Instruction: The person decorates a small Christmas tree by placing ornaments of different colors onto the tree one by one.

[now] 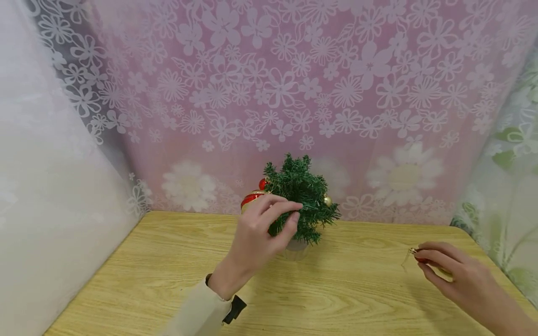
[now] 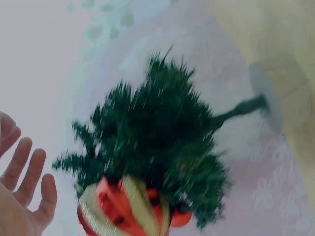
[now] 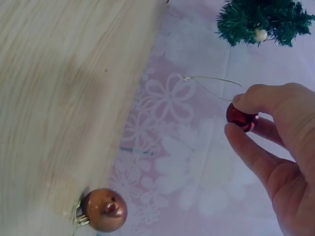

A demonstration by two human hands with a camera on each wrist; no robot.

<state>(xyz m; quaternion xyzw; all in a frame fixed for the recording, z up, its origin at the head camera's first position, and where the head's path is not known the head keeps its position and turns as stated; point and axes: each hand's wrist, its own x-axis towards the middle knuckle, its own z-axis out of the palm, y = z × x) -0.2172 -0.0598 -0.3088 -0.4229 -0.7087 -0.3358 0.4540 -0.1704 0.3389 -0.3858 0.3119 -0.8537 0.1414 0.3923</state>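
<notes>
A small green Christmas tree (image 1: 294, 179) stands on the table in a pale round base (image 2: 290, 93). On its left side hang a large red-and-gold striped bauble (image 1: 251, 198) and a small red bauble (image 1: 263, 184); a small gold bauble (image 1: 328, 200) hangs on the right. My left hand (image 1: 258, 228) is in front of the tree in the head view, overlapping its branches. Its fingers are loosely bent and hold nothing in the left wrist view. Over the table's right side, my right hand (image 1: 466, 270) pinches a dark red bauble (image 3: 240, 117) with a thin gold string loop (image 3: 211, 86).
A copper-brown bauble (image 3: 104, 210) with a gold cap lies on the wooden table (image 1: 336, 289) near its edge. Behind the table hangs a pink flowered curtain (image 1: 269, 93), with a white sheet (image 1: 50, 186) on the left and a leaf-patterned one (image 1: 513, 196) on the right.
</notes>
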